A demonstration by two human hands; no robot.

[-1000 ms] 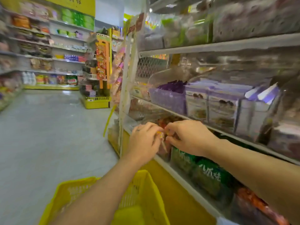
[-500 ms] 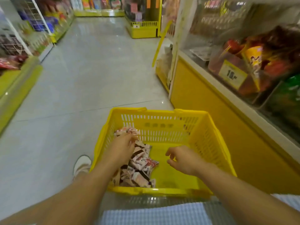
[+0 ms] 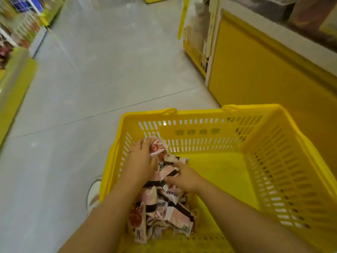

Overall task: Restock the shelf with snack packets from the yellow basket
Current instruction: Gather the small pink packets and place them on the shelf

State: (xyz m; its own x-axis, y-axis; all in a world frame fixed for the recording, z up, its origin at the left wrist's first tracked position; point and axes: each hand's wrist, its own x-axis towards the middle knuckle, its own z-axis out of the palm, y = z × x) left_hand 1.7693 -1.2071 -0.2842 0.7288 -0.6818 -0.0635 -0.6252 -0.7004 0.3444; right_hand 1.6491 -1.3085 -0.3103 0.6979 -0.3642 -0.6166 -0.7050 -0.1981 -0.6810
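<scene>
The shelf (image 3: 295, 42) is blurred and cropped; the yellow basket (image 3: 200, 132) runs off-frame.

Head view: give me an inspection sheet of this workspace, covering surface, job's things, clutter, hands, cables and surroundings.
Surface: grey tiled floor.
Job's things: yellow basket; snack packets piled at its left side.
Clutter: nothing seen.
Hands: left hand grips a red-printed packet atop the pile; right hand pinches a pink packet.
Cables: nothing seen.
Surroundings: yellow-based shelf unit at right; blurred stocked shelves far left; white shoe beside the basket.
</scene>
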